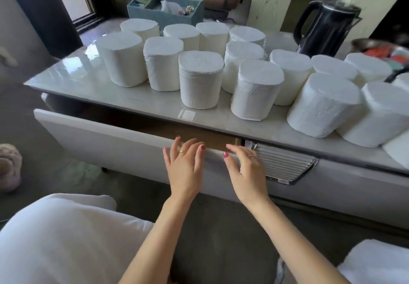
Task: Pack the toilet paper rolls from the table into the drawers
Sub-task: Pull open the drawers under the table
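Note:
Several white toilet paper rolls (201, 79) stand upright across the glossy table top (88, 82). Below the front edge, a grey drawer (106, 137) is pulled partly out, showing a brown inside. My left hand (184, 165) rests with spread fingers on the drawer front's top edge. My right hand (246, 168) lies beside it at the drawer's right end, fingers apart. Neither hand holds anything.
A black kettle (327, 31) stands at the back right, next to a metal bowl (380, 49) with colourful items. A blue-grey organiser box (166, 12) sits behind the rolls. A ribbed chrome panel (285, 165) lies right of the drawer. My white-clad knees fill the bottom.

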